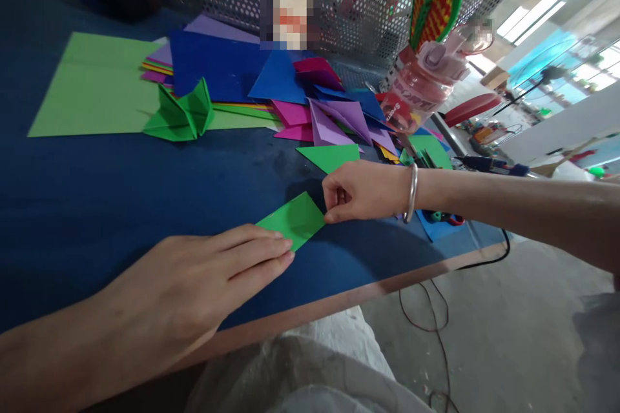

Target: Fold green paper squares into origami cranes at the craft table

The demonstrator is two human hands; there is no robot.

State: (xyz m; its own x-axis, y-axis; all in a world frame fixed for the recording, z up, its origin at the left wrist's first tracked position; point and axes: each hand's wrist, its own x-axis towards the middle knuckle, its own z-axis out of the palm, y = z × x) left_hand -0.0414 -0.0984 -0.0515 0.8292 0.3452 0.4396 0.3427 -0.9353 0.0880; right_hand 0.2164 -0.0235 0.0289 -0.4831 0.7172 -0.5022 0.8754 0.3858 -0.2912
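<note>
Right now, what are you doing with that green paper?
A person is folding a small green paper on a blue table. The left hand lies flat with its fingertips pressing one end, and the right hand pinches the other end. Behind them lie a folded green shape, a pile of coloured sheets and a pink bottle.

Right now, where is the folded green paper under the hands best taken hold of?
Probably the far right corner of the folded green paper, pinched from the right: the left hand pins the near end flat, and the right hand already touches that free corner.
</note>
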